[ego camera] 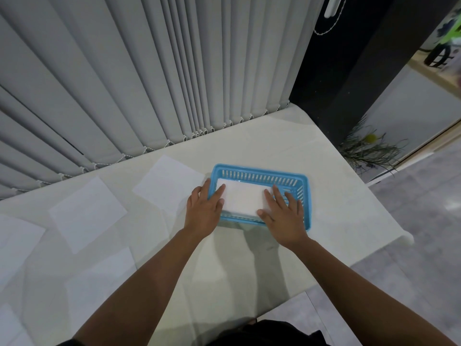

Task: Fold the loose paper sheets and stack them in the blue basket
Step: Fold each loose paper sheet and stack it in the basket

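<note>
I see left hand [203,208] and right hand [284,217] pressing flat on the folded paper [243,199] in the blue basket [262,171]. Fingers [277,196] straight, slightly apart. Loose sheets [87,213] lie left on the desk [329,196].

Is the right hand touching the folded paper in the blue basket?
Touching. In the head view, fingers of the right hand lie on the folded paper.

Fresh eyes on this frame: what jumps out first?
The blue basket stands right of centre on the pale table, with white folded paper inside it. Both hands lie flat on that paper, the left hand at its left end and the right hand at its right end. Unfolded loose sheets lie spread over the table to the basket's left.
</note>
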The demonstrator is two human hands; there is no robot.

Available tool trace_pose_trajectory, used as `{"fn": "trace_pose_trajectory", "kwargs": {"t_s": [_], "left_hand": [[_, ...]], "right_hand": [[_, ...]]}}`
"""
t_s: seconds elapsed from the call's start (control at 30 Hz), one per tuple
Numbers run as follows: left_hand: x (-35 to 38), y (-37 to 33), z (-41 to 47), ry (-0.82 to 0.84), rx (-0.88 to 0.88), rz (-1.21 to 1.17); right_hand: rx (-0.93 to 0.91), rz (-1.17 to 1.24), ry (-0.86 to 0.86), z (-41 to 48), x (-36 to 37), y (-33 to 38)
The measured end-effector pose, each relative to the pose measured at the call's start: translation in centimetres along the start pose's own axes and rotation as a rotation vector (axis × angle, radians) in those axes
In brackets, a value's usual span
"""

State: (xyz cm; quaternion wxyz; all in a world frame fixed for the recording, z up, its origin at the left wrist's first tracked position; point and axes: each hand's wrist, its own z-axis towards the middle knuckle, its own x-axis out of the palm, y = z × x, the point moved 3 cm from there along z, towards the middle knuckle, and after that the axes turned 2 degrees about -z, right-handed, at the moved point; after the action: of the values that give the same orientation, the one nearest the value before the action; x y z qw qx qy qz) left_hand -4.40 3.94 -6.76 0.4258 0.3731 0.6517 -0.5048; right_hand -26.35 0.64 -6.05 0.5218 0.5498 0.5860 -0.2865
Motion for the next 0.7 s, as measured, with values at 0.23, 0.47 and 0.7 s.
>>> {"fn": "trace_pose_trajectory", "kwargs": {"t_s": [0.23,0.47,0.7], "left_hand": [[-0.2,0.0,-0.1,0.039,0.010,0.013],[0.0,0.7,-0.4,0.059,0.010,0.116],[-0.5,-0.1,-0.3,0.051,0.020,0.122]], "right_hand": [[-0.041,-0.024,-0.003,-0.3,0.1,-0.4],[-0.073,-0.066,0.025,-0.8,0.9,-0.6],[-0.093,-0.081,-0.034,-0.7,-0.1,0.1]]}}
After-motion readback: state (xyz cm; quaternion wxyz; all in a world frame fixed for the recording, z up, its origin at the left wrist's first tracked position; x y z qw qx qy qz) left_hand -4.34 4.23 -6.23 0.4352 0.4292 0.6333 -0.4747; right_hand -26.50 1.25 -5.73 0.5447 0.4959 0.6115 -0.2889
